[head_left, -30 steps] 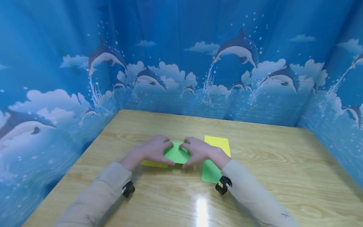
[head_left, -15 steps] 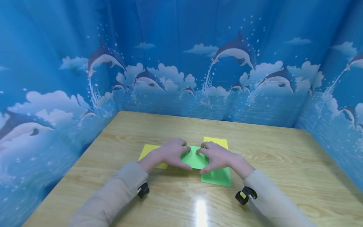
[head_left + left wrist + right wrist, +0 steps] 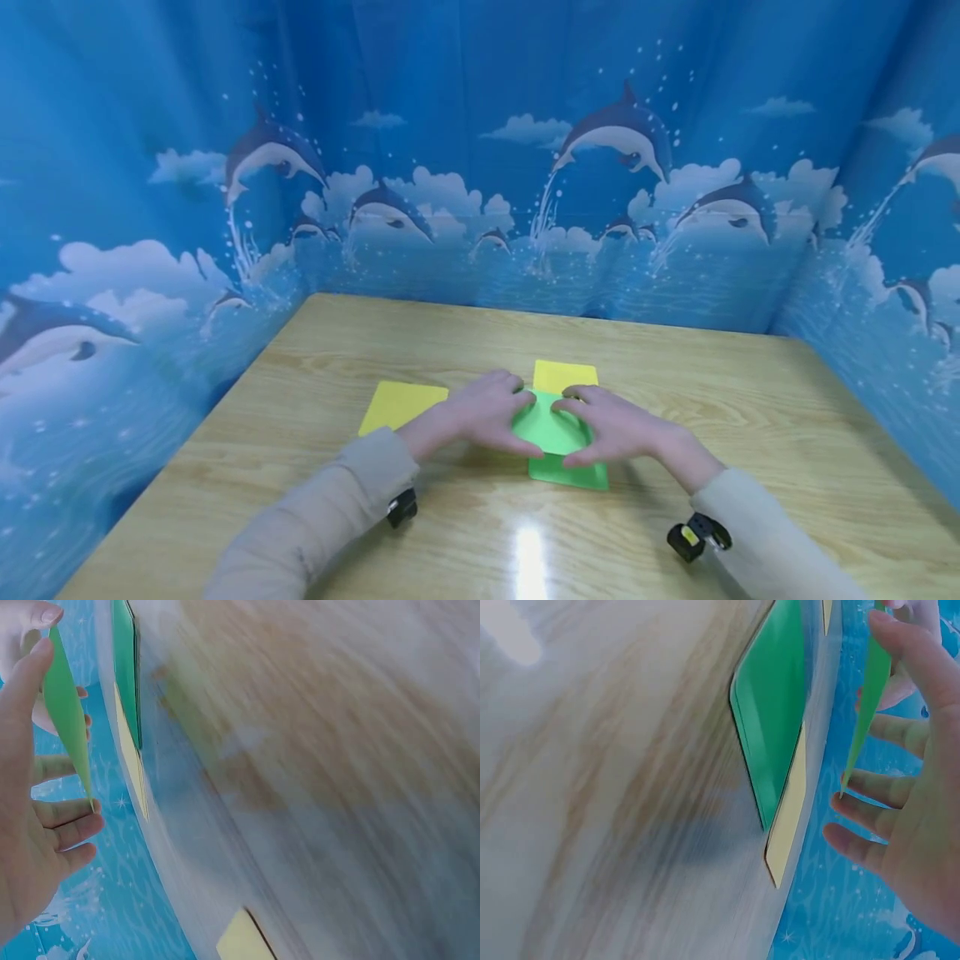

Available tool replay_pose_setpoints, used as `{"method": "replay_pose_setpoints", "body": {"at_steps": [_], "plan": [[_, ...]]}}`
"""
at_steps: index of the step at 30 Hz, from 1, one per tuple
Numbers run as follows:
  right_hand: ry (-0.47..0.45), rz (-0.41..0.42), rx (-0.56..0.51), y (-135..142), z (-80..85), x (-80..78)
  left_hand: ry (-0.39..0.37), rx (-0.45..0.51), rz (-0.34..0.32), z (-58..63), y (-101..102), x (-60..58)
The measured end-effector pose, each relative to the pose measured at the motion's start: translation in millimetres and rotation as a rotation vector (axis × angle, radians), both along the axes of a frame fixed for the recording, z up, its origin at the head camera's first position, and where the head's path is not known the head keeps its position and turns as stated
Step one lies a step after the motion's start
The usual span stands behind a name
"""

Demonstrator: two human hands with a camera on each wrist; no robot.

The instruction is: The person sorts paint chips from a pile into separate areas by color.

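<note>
Both hands hold a thin light-green card [image 3: 551, 427] in the air by its two opposite sides. My left hand [image 3: 486, 413] grips its left side between thumb and fingertips, and my right hand [image 3: 621, 428] grips the right side the same way. Seen edge-on in the right wrist view, the card [image 3: 870, 694] is slightly bowed. Below it on the table lie stacked green cards [image 3: 772, 712], their layered edges showing. Just behind them a yellow card [image 3: 565, 376] lies flat, partly covered in the head view by the held card.
Another yellow card [image 3: 401, 403] lies on the wood-grain table [image 3: 465, 533] to the left, partly behind my left forearm. A blue dolphin-print curtain [image 3: 450, 267] stands along the table's back and sides. Each wrist wears a small black camera [image 3: 686, 542].
Both hands have carried the light-green card to the right, from beside the left yellow card to over the green cards. The left yellow card has come more into view.
</note>
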State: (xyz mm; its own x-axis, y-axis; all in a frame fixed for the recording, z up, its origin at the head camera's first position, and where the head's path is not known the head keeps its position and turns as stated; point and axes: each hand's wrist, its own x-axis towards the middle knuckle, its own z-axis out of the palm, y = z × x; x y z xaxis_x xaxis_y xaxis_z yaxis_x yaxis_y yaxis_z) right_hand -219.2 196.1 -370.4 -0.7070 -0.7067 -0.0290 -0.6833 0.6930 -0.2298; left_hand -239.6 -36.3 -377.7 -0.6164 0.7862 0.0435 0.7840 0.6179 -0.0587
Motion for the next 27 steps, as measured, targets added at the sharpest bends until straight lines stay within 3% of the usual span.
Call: {"method": "replay_pose_setpoints", "body": {"at_steps": [13,27], "plan": [[0.05,0.005,0.035,19.3,-8.9,10.6,0.027,-0.095,-0.086,-5.8,23.6,5.9],[-0.007,0.019,0.018,31.7,-21.0,13.9,-0.061,-0.15,-0.085,-13.7,34.0,9.5]]}}
